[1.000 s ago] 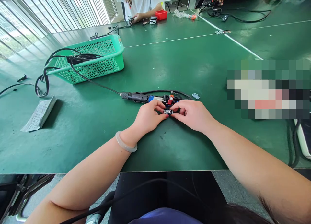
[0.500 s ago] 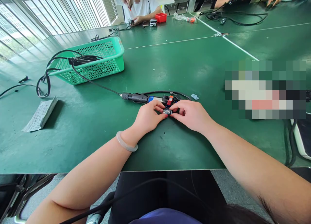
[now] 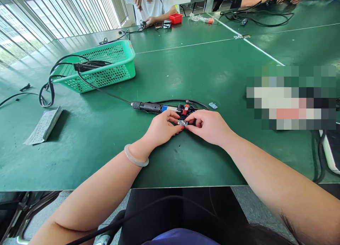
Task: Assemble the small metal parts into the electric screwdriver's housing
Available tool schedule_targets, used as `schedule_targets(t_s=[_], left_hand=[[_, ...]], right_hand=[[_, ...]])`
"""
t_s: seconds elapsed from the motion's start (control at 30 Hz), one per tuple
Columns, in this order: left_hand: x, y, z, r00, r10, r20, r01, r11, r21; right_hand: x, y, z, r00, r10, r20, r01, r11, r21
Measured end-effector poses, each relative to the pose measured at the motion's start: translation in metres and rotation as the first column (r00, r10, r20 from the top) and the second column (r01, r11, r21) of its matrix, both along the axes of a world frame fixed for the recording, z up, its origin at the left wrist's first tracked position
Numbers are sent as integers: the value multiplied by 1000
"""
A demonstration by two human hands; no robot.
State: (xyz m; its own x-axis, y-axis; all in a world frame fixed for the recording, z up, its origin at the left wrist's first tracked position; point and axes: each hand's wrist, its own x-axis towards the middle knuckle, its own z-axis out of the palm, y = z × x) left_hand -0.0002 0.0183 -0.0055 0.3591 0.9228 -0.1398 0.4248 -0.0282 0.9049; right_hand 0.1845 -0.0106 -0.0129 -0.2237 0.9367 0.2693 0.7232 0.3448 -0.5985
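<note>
While both forearms reach in over the near edge of the green desk [image 3: 170, 170], a small black-and-white part [image 3: 182, 123] sits between the fingertips, right where the two hands meet. The left hand [image 3: 162, 128] has its thumb and fingers pinched on the part's left end. The right hand [image 3: 208, 126] closes in from the opposite side, thumb and index finger at the part's right end. The part thus lies at the tips of both hands, well clear of either palm; whether it also touches the desk cannot be told.

Just beyond the fingers is a red piece [image 3: 185, 110], near the end of a black handheld tool [image 3: 147, 106] with a blue band. The tool lies crosswise, beyond the left hand. A small pale-blue piece [image 3: 213, 105] rests on the desk just past the right hand's knuckles. Farther off to the left stands a green basket [image 3: 111, 77] with black cables [image 3: 92, 65] in it.
</note>
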Motion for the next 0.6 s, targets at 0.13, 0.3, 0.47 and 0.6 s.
schedule_targets(t_s=[0.13, 0.3, 0.47, 0.6], left_hand=[[5, -3, 7, 989, 57, 139, -26, 977, -211], [9, -4, 10, 967, 103, 235, -21, 945, -326], [8, -2, 6, 965, 81, 248, 3, 948, -320], [8, -1, 8, 975, 65, 211, 7, 947, -322]], right_hand=[[-3, -2, 2, 1000, -5, -29, 4, 1000, -26], [-12, -6, 1, 998, -23, -57, 20, 999, -42], [-23, -9, -2, 997, -79, -14, 79, 996, -31], [-21, -10, 1, 998, -61, -7, 61, 996, -59]])
